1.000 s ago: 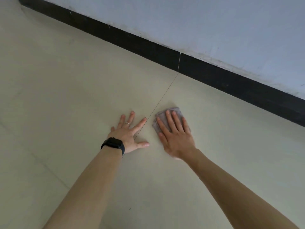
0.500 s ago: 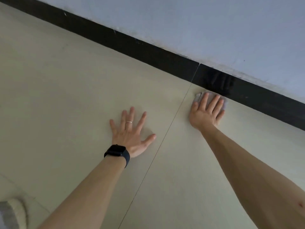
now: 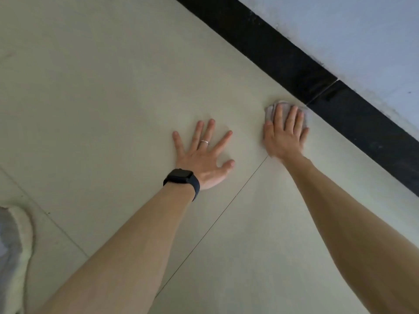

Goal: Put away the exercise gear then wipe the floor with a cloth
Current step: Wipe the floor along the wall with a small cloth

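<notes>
A small grey cloth (image 3: 270,109) lies folded on the pale tiled floor (image 3: 113,87), close to the black skirting board. My right hand (image 3: 284,132) presses flat on it with straight fingers, so only the cloth's far and left edges show. My left hand (image 3: 201,155) rests flat on the bare tile to the left, fingers spread, with a ring on one finger and a black watch on the wrist. No exercise gear is in view.
A black skirting board (image 3: 294,64) runs diagonally along the bluish wall (image 3: 362,30) at the upper right. A grey and cream soft object (image 3: 15,245) lies at the lower left edge. A tile joint (image 3: 226,200) runs between my arms.
My right hand has slid the cloth away from me, from beside my left hand out to the skirting board. My left hand has stayed flat on the tile. The view has shifted right.
</notes>
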